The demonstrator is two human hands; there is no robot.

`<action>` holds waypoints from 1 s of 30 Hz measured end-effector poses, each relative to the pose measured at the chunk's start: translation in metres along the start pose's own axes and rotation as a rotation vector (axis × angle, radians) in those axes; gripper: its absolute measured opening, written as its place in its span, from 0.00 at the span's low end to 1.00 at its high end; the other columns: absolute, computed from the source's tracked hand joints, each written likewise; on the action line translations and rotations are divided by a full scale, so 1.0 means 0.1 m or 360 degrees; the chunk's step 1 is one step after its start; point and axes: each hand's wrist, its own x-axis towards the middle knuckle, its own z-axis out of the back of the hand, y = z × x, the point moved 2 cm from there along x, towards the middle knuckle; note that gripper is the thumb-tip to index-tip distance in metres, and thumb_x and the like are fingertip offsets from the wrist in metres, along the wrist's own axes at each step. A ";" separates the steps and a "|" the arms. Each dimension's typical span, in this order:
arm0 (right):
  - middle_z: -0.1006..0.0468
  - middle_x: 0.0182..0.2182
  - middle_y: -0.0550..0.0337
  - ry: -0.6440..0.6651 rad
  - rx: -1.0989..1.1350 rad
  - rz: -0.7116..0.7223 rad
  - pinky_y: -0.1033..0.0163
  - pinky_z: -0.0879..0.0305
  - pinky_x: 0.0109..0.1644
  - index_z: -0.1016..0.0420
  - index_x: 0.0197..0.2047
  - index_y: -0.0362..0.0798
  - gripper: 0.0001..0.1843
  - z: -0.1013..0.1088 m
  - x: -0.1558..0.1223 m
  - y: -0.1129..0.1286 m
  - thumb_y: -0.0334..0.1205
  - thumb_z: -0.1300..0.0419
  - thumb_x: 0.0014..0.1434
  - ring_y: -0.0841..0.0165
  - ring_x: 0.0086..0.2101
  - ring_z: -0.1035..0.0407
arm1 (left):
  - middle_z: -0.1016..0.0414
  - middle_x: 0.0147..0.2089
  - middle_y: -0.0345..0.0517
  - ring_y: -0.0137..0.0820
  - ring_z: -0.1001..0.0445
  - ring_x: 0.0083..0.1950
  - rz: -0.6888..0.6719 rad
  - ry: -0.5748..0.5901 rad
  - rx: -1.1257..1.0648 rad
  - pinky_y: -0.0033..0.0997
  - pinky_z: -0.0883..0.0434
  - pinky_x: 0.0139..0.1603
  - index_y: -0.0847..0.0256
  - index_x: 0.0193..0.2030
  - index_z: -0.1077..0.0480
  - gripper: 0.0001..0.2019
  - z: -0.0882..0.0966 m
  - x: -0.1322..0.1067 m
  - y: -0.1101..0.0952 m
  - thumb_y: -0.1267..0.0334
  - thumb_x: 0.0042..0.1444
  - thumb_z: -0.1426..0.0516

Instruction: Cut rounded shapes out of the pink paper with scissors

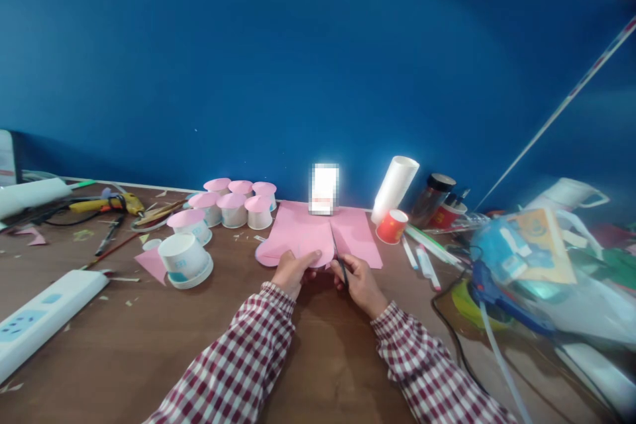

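Observation:
My left hand pinches the near edge of a pink paper sheet, thumb on top. In my right hand is a pair of dark scissors, with the fingers closed round the handles. The blades lie at a slit in the paper, pointing away from me; whether they are apart I cannot tell. More pink paper spreads to the right of the blades. Off to the left stand several white paper cups topped with pink discs. A bare upturned paper cup stands nearer, beside a pink scrap.
A white power strip and a yellow glue gun lie at left. Behind the paper, a bright phone-like screen leans on the blue wall. A cup stack, a red cup, markers and a blue glue gun are at right.

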 end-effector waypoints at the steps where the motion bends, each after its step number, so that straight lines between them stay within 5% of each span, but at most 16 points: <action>1: 0.33 0.17 0.67 -0.0009 0.0002 -0.0003 0.70 0.43 0.21 0.31 0.31 0.45 0.15 0.00 0.00 0.01 0.50 0.41 0.54 0.74 0.18 0.39 | 0.28 0.22 0.45 0.22 0.34 0.18 0.0002 0.0007 0.0007 0.19 0.37 0.15 0.71 0.29 0.28 0.15 0.00 0.00 0.00 0.64 0.36 0.32; 21: 0.30 0.19 0.65 -0.0238 0.0199 -0.0056 0.69 0.41 0.20 0.28 0.41 0.42 0.23 0.04 0.05 -0.08 0.54 0.40 0.52 0.73 0.19 0.36 | 0.26 0.24 0.47 0.27 0.28 0.22 -0.0042 0.0016 -0.0186 0.23 0.30 0.21 0.69 0.29 0.29 0.12 -0.01 0.00 0.00 0.67 0.38 0.34; 30: 0.31 0.19 0.65 -0.0217 0.0209 -0.0064 0.69 0.42 0.19 0.29 0.41 0.43 0.23 0.03 0.04 -0.07 0.55 0.40 0.52 0.73 0.18 0.36 | 0.29 0.21 0.39 0.23 0.34 0.16 -0.0078 -0.0025 -0.0168 0.21 0.40 0.13 0.67 0.31 0.30 0.16 -0.01 0.00 0.01 0.61 0.37 0.33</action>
